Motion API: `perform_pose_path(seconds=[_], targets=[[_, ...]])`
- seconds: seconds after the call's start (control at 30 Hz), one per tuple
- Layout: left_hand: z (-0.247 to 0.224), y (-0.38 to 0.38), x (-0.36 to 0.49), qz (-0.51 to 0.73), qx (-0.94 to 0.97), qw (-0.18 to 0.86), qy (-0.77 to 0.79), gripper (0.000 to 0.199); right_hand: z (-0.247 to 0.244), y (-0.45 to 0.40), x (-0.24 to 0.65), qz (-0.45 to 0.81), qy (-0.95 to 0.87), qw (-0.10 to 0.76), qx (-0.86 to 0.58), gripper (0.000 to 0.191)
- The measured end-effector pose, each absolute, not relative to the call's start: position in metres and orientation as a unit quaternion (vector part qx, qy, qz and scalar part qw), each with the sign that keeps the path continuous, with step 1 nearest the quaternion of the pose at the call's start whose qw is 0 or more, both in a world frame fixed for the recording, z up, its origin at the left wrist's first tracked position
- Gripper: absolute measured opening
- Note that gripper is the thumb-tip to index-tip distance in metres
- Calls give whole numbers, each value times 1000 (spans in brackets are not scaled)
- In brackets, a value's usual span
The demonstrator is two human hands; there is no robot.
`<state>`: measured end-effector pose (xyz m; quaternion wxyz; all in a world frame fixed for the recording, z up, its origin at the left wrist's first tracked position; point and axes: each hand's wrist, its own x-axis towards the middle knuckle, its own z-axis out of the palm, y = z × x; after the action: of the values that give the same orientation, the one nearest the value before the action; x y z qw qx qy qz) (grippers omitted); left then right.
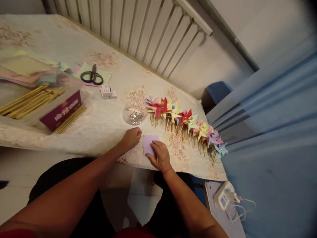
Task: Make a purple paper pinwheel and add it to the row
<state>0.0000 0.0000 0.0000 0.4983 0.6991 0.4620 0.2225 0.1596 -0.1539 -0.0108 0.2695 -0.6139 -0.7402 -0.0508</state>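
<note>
1. I am resting my right hand (160, 157) on a square purple paper sheet (148, 142) near the table edge, thumb and fingers apart; pale yellow is showing along its borders.
2. I am holding my left hand (132, 137) curled just beside the paper, apart from my right; I cannot tell whether its fingertips are pinching anything.
3. I judge that I am steadying and lining up the paper; the next move calls for light pressure from the right, so the edges are not slipping, and a careful left fingertip grip.
4. Beyond my left hand, a clear rounded plastic bowl (127, 115) is holding small silvery pieces (135, 118).
5. To its right, multicoloured paper pinwheels on thin yellowish sticks (162, 107) are lying in a long row.
6. Farther left, small white boxes (106, 92) are sitting near black-handled scissors (93, 76), which are lying on coloured paper.
</note>
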Motion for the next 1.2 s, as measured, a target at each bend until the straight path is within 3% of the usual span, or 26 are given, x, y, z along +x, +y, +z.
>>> perform_pose_path(seconds=[0.23,0.43,0.77,1.2], targets=[[10,-7,5,137,857,269,418,22,-13,-152,161,-52,-731,271,-624,33],[17,-10,10,67,886,200,413,29,-13,-152,161,-55,-729,280,-622,31],[6,-2,12,72,900,186,387,29,-14,-151,161,-63,-728,295,-616,30],[9,11,12,136,857,325,376,17,-12,-151,160,-59,-724,291,-623,28]])
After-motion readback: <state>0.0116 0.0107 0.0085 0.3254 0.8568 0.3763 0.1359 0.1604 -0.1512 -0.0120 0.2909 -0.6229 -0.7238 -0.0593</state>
